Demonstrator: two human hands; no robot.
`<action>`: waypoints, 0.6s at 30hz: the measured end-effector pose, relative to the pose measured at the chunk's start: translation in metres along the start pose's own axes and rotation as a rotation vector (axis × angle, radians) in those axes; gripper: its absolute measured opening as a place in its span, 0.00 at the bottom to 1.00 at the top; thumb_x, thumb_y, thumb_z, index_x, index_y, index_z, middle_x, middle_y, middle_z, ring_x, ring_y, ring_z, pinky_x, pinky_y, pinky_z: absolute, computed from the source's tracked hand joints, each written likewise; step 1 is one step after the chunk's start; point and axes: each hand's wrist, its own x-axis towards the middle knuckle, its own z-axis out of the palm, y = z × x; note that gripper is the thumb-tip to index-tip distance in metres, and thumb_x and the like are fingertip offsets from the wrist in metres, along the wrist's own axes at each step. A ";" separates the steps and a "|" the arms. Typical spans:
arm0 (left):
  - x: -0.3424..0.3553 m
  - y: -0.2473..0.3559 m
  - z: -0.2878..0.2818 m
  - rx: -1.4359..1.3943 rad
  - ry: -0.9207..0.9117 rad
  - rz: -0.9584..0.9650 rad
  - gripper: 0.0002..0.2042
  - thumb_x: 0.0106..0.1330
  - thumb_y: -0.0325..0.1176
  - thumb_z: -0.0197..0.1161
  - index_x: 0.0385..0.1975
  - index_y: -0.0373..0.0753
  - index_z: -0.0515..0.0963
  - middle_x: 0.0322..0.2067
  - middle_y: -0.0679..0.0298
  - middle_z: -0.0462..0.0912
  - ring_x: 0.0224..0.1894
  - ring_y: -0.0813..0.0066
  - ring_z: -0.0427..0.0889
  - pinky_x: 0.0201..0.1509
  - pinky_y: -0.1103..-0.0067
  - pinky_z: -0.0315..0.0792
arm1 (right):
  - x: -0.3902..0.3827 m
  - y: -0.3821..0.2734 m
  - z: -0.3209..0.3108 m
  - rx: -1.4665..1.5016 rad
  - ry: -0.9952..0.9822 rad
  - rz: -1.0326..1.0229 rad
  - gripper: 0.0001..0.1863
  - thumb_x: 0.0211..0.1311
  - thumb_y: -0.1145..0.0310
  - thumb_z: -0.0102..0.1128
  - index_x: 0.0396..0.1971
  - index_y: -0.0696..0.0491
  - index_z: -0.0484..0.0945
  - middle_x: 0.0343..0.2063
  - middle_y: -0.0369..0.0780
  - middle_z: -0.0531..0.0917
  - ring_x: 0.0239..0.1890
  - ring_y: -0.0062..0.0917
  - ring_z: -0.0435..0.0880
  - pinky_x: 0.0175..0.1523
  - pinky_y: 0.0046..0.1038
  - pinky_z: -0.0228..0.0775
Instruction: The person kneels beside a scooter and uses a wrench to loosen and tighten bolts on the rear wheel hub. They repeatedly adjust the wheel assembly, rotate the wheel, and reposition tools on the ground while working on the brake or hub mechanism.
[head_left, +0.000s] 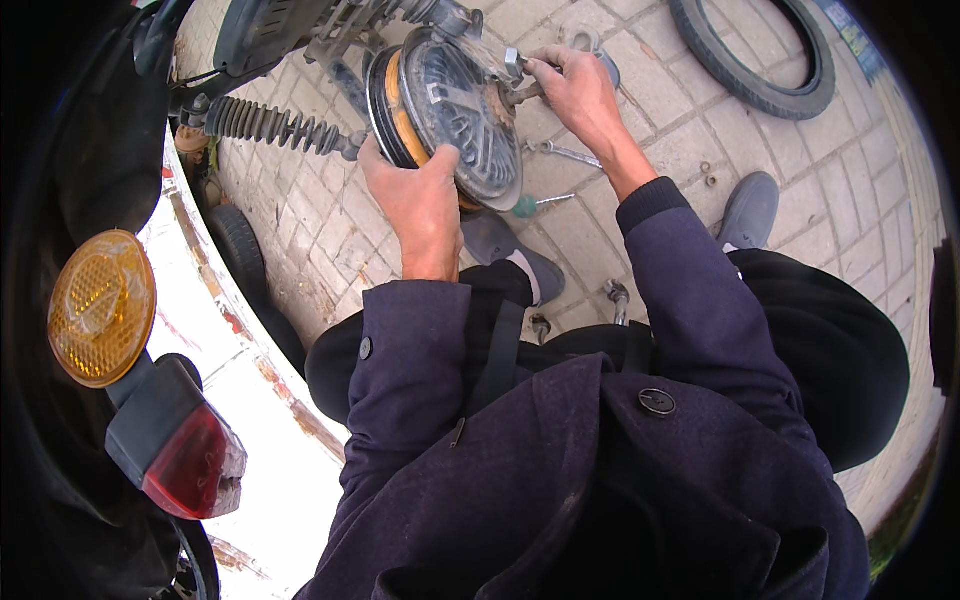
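Note:
A dirty motor wheel hub (462, 120) with a dark, ribbed face and an orange band around its rim stands upright ahead of me, without a tyre. My left hand (415, 195) is closed on its near left edge, thumb over the rim. At the hub's right side, my right hand (580, 95) pinches a shiny hex-shaped metal piece (512, 63), either a nut or a bolt head; the fingers partly hide it. Just below those fingers the axle (524, 94) sticks out of the hub. A swingarm end (480, 50) lies close against the hub's top.
A shock absorber (285, 127) reaches toward the hub from the left. On the paving lie a wrench (567, 153), a green-handled screwdriver (527, 206), small nuts (709, 174) and a loose tyre (765, 90). An orange reflector lamp (102, 308) and red tail light (192, 462) jut out at left.

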 end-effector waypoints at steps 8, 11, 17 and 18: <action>0.000 0.000 0.000 -0.023 -0.007 -0.016 0.30 0.51 0.14 0.64 0.58 0.21 0.65 0.45 0.54 0.80 0.42 0.70 0.83 0.52 0.78 0.77 | -0.017 -0.014 0.017 0.038 0.175 0.040 0.15 0.64 0.59 0.61 0.41 0.53 0.87 0.30 0.48 0.87 0.36 0.46 0.86 0.43 0.42 0.75; 0.000 0.000 0.001 -0.031 0.004 -0.014 0.31 0.51 0.14 0.65 0.58 0.21 0.65 0.45 0.54 0.80 0.42 0.70 0.83 0.51 0.78 0.77 | -0.021 -0.022 0.024 -0.082 0.305 -0.039 0.14 0.65 0.60 0.64 0.42 0.55 0.87 0.29 0.46 0.88 0.29 0.34 0.88 0.37 0.33 0.75; 0.000 0.000 0.001 -0.005 0.008 0.006 0.32 0.50 0.15 0.66 0.59 0.21 0.65 0.45 0.53 0.80 0.42 0.70 0.83 0.51 0.78 0.77 | -0.021 -0.031 0.030 -0.260 0.330 0.031 0.13 0.65 0.59 0.62 0.39 0.52 0.86 0.28 0.48 0.87 0.33 0.44 0.87 0.41 0.39 0.76; 0.000 0.001 0.001 -0.008 0.007 0.004 0.32 0.50 0.16 0.66 0.59 0.21 0.65 0.45 0.53 0.80 0.42 0.70 0.83 0.51 0.78 0.77 | -0.021 -0.032 0.030 -0.290 0.324 0.026 0.13 0.66 0.59 0.62 0.39 0.52 0.86 0.28 0.48 0.87 0.33 0.45 0.87 0.41 0.39 0.76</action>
